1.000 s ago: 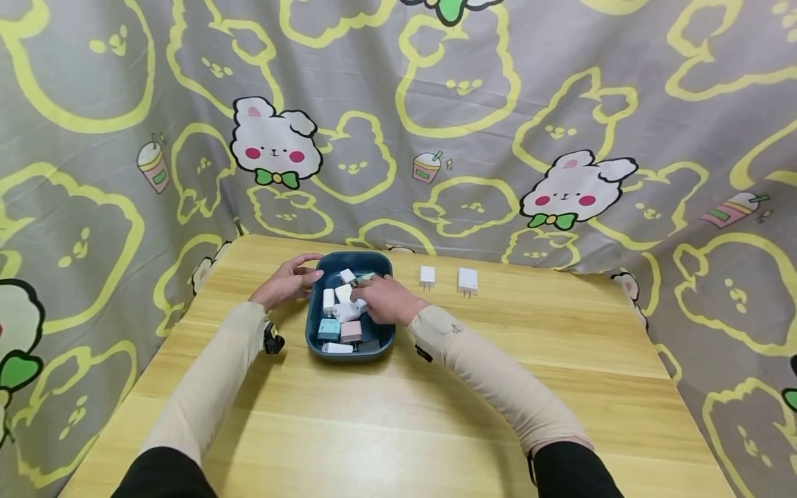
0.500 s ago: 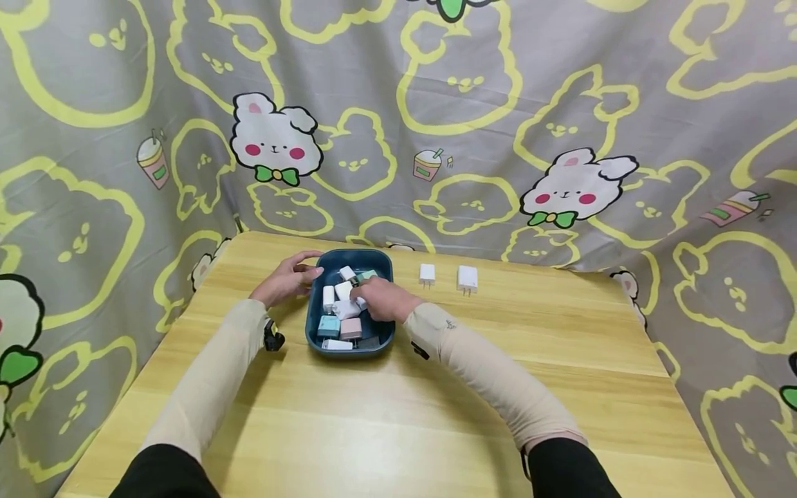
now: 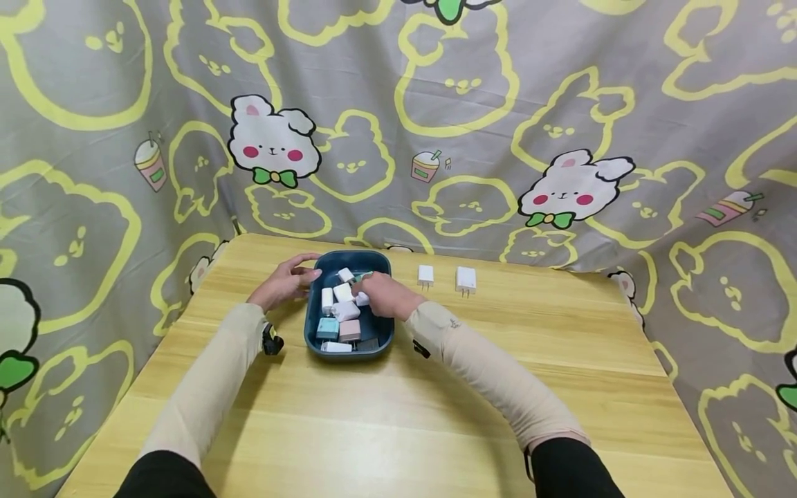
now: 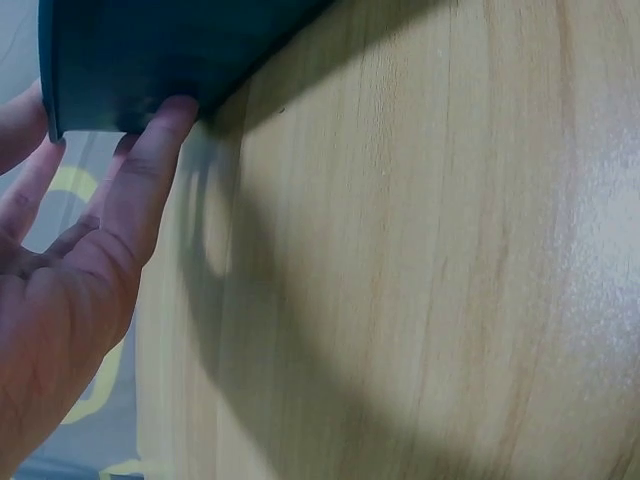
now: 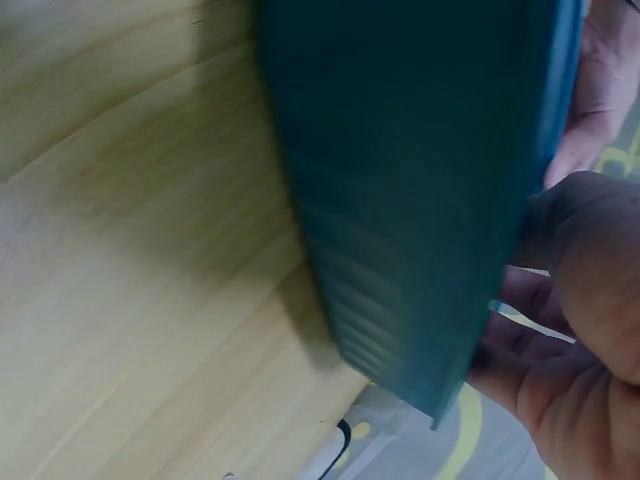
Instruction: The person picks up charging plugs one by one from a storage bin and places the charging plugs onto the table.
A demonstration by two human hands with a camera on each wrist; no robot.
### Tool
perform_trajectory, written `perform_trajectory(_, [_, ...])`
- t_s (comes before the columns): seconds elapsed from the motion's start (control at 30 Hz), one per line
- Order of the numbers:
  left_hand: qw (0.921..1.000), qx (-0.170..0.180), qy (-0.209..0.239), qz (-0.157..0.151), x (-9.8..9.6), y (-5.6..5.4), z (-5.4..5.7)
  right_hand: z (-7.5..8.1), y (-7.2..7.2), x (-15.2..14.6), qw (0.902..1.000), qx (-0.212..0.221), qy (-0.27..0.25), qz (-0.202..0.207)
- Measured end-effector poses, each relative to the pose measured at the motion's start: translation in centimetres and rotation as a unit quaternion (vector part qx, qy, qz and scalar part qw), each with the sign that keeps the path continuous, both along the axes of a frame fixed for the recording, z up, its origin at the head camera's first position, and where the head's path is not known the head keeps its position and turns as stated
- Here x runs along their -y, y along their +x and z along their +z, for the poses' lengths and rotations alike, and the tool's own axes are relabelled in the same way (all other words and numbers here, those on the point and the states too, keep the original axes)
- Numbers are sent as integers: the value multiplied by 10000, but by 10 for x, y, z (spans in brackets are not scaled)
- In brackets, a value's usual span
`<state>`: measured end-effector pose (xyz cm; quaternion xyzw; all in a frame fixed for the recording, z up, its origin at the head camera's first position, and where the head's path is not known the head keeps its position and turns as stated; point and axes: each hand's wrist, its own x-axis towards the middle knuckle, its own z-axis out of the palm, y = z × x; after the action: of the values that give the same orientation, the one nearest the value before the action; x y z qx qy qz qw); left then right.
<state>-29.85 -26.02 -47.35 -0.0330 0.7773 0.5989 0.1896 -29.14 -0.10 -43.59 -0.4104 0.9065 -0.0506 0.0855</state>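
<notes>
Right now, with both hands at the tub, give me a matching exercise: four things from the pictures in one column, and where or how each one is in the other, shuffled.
Things:
1. tub
2. left hand
3. right hand
4. pink charger

Places and states:
A. over the tub's opening, reaching in
B. inside, just right of the light blue charger
C. dark blue, standing on the wooden table
D. touching the tub's outer side

Right pairs: 1-C, 2-D, 3-A, 4-B.
</notes>
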Motion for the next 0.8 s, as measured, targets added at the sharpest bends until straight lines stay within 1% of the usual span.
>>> perform_trajectory(0.07, [10000,15,-10,14,-1,0,0,4,0,-2,9998,113,-161,-43])
perform_trajectory(0.2, [10000,-26,-35,1,0,0,1,11,-2,-5,9981,181,-593,61])
perform_trajectory(0.3, [10000,-46,-5,-10,1,2,2,16,-2,-9,9949,287,-949,163])
perform_trajectory(0.4, [10000,-61,15,-29,3,3,2,21,-2,-13,9916,456,-1203,162])
perform_trajectory(0.57, [9999,-160,1,-32,5,1,3,27,-7,-21,9866,733,-1440,-245])
perform_trajectory(0.67, [9998,-164,54,-29,3,-1,2,30,-8,-28,9805,991,-1622,-496])
perform_trajectory(0.73, [9998,-154,48,-72,1,-1,1,33,-7,-33,9755,1152,-1779,-587])
perform_trajectory(0.8, [9999,-99,71,-37,0,0,-1,36,-7,-38,9713,1243,-1928,-636])
